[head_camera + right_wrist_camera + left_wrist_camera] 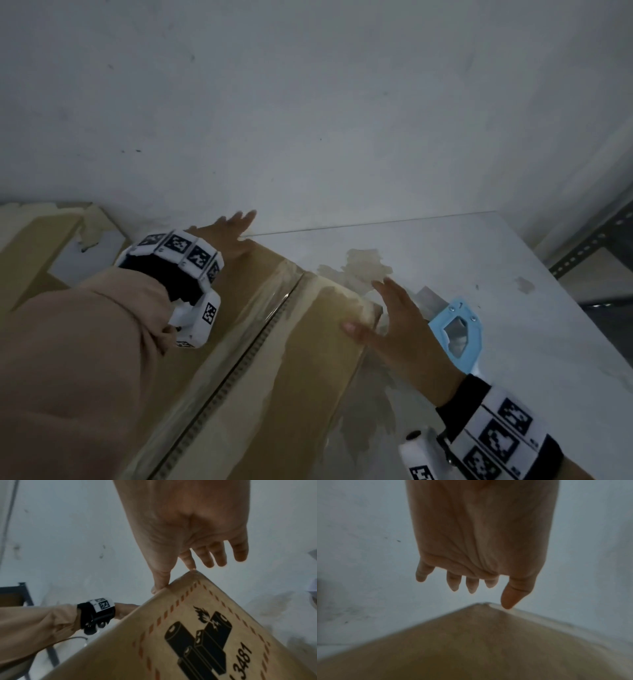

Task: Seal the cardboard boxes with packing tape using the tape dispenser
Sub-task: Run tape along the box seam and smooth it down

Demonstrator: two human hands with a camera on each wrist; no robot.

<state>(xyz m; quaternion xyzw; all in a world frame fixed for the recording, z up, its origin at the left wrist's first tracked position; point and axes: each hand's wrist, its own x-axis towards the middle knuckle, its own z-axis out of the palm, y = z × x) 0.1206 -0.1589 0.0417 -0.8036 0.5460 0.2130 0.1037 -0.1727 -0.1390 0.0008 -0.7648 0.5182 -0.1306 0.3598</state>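
Both of my hands are spread flat, fingers straight, gripping nothing. Under my left hand lies the far left corner of the cardboard box; in the left wrist view my thumb tip seems to touch the edge there while the other fingertips hang past it over the white table. My right hand flanks the right wall near the far corner, thumb laid along the top edge. Between my hands runs the taped centre seam, glossy and already covered. Just past my right fingers lies the blue tape dispenser, untouched. A second box sits beyond my left wrist.

I judge this carton stiff at its corners and softer mid-panel, so I would take it by the two opposite walls, low down. The tape looks slick (the battery hazard mark on the side suggests some weight, handled gently).
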